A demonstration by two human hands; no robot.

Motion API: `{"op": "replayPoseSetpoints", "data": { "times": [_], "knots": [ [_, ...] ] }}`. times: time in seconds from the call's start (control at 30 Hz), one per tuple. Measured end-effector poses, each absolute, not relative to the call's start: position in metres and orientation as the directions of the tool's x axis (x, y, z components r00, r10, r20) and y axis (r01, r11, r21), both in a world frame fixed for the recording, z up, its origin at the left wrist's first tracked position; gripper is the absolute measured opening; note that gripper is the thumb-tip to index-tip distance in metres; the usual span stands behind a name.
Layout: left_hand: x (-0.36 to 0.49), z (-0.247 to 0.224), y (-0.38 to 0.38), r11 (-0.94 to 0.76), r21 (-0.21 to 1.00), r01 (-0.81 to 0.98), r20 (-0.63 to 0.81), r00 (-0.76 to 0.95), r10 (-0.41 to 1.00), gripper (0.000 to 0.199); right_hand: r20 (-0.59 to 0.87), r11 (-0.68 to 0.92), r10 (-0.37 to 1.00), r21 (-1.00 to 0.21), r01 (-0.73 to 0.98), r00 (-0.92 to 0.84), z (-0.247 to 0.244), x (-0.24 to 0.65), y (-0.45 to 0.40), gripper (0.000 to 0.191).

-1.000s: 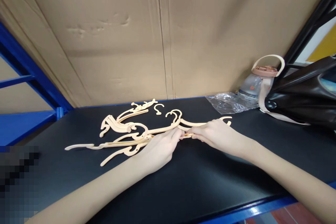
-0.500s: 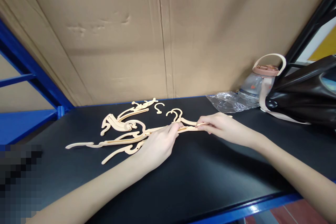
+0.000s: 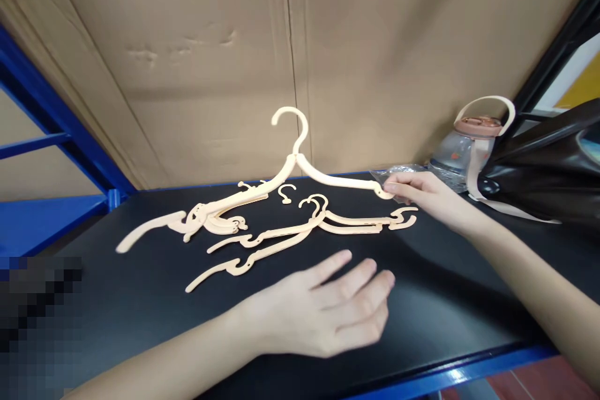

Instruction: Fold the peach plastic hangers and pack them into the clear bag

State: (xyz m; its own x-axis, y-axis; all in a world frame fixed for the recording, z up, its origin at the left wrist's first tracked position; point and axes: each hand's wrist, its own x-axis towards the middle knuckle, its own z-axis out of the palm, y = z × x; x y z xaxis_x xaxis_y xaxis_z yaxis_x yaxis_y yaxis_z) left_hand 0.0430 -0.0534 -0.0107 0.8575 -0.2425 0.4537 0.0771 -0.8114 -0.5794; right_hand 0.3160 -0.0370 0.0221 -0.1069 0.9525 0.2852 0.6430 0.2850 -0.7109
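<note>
- Two overlapping cream plastic hangers (image 3: 285, 231): lying on black flat tabletop (image 3: 435, 306).
- Right hand (image 3: 422, 192): fingers pinching one end of raised, hook-topped cream plastic hanger (image 3: 321, 177), above that pair.
- Left hand (image 3: 328, 311): fingers loosely spread, empty, nearside of pair.

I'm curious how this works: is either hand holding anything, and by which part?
The right hand pinches the raised hanger by one arm, near its notch; the left hand holds nothing.
</note>
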Motion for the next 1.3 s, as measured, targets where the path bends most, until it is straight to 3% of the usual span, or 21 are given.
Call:
{"op": "replayPoseSetpoints", "data": {
  "times": [0.1,0.2,0.33,0.4,0.5,0.63,0.73,0.9,1.0,1.17,1.3],
  "knots": [
    [0.045,-0.005,-0.069,-0.783,-0.622,0.035,0.448,0.835,-0.319,0.023,0.146,0.218,0.976,-0.710,0.670,-0.162,0.023,0.335,-0.031,0.031],
    [0.045,0.005,-0.084,-0.790,-0.607,0.087,0.476,0.836,-0.274,0.026,0.016,0.182,0.972,-0.674,0.716,-0.232,0.021,0.351,-0.027,0.028],
    [0.036,0.019,-0.080,-0.850,-0.431,0.303,0.497,0.866,0.057,0.034,-0.037,0.151,0.974,-0.626,0.765,-0.223,0.011,0.360,-0.025,0.028],
    [0.024,0.021,-0.063,-0.831,-0.294,0.471,0.480,0.825,0.298,0.051,-0.049,0.133,0.977,-0.616,0.777,-0.206,0.004,0.361,-0.027,0.029],
    [-0.002,0.018,-0.027,-0.750,-0.080,0.656,0.337,0.726,0.599,0.077,-0.072,0.100,0.980,-0.618,0.779,-0.184,-0.007,0.361,-0.029,0.030],
    [-0.031,0.008,0.010,-0.632,0.136,0.763,0.062,0.630,0.774,0.081,-0.088,0.115,0.974,-0.606,0.787,-0.209,-0.018,0.359,-0.025,0.030],
    [-0.038,0.002,0.018,-0.626,0.228,0.746,0.032,0.636,0.771,0.067,-0.069,0.135,0.974,-0.594,0.793,-0.218,-0.025,0.357,-0.020,0.030],
    [-0.032,-0.001,0.013,-0.650,0.175,0.740,0.068,0.649,0.758,0.033,0.046,0.095,0.995,-0.573,0.814,-0.084,-0.032,0.350,-0.026,0.019],
    [-0.027,0.000,0.007,-0.666,0.098,0.739,0.083,0.661,0.746,0.019,0.159,0.162,0.983,-0.480,0.862,-0.096,-0.029,0.344,-0.036,0.018],
    [-0.023,0.002,0.002,-0.700,-0.025,0.714,0.070,0.699,0.711,0.018,0.372,0.287,0.904,-0.161,0.944,-0.211,-0.020,0.332,-0.042,0.030],
    [-0.023,0.001,0.003,-0.689,-0.031,0.724,0.050,0.689,0.723,0.019,0.364,0.391,0.872,-0.112,0.914,-0.329,-0.017,0.317,-0.039,0.028]
  ]
}}
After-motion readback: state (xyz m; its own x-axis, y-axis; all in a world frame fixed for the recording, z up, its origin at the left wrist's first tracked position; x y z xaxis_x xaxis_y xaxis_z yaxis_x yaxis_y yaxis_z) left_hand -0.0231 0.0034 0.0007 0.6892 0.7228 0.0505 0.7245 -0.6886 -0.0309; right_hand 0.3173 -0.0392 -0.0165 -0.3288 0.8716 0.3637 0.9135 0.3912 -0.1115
